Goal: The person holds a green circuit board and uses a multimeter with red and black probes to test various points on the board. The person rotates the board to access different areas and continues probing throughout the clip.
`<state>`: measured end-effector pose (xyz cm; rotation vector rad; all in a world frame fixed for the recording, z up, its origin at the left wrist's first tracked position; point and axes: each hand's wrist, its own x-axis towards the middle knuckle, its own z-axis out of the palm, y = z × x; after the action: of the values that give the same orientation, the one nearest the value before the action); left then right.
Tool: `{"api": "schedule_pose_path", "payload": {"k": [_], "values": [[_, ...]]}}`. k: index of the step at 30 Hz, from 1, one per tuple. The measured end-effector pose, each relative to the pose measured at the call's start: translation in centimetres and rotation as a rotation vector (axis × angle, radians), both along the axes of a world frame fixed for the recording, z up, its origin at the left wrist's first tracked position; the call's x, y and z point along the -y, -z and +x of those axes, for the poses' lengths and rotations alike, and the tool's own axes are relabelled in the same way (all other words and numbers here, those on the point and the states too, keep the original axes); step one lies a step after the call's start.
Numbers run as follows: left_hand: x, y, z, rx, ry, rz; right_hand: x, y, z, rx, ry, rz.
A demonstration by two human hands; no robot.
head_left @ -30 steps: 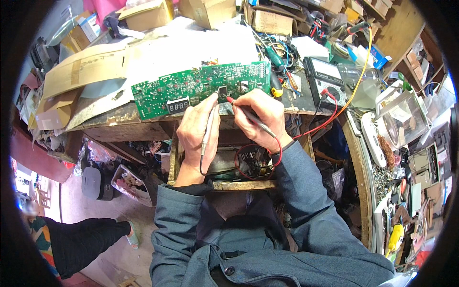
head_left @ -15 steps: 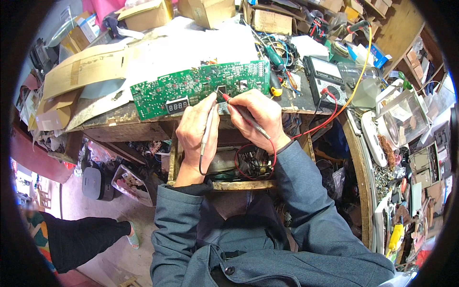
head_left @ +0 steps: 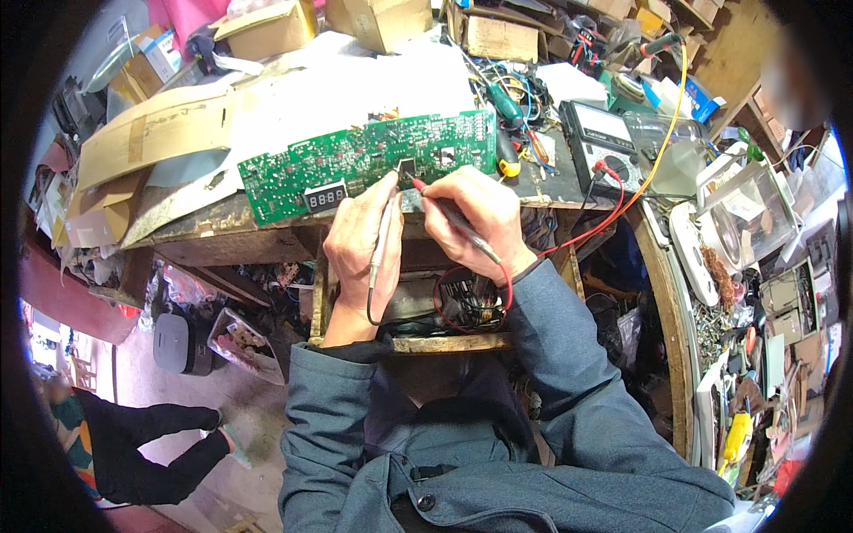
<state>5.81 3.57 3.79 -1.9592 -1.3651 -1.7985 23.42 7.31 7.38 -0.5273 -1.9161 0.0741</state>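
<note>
A long green circuit board lies at the bench's front edge, with a small digit display near its lower left. My left hand is closed round a test probe with a black lead, tip at the board near a dark square chip. In my right hand is a red-tipped test probe, its tip close by the same chip. I cannot tell whether either tip touches metal. Its red lead loops below and runs right to an analog multimeter.
An open drawer with cables in it juts out below my hands. Screwdrivers lie right of the board. A cardboard sheet covers the left of the bench. Another person is at the lower left. Clutter fills the right side.
The other person at the lower left has shifted, and both legs now show. The view has moved slightly; my hands keep their hold on the probes at the same spot.
</note>
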Motion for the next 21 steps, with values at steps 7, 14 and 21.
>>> {"api": "schedule_pose_path", "payload": {"k": [7,14,21], "values": [[0.12,0.08,-0.10,0.011,0.007,-0.013,0.10,-0.13,0.21,-0.049,0.059,-0.034],[-0.04,0.08,0.05,0.009,0.013,0.002,-0.20,0.17,0.23,-0.071,0.058,-0.023],[0.12,-0.07,-0.03,0.027,0.018,-0.010,-0.21,0.22,0.08,-0.068,0.066,-0.056]]}}
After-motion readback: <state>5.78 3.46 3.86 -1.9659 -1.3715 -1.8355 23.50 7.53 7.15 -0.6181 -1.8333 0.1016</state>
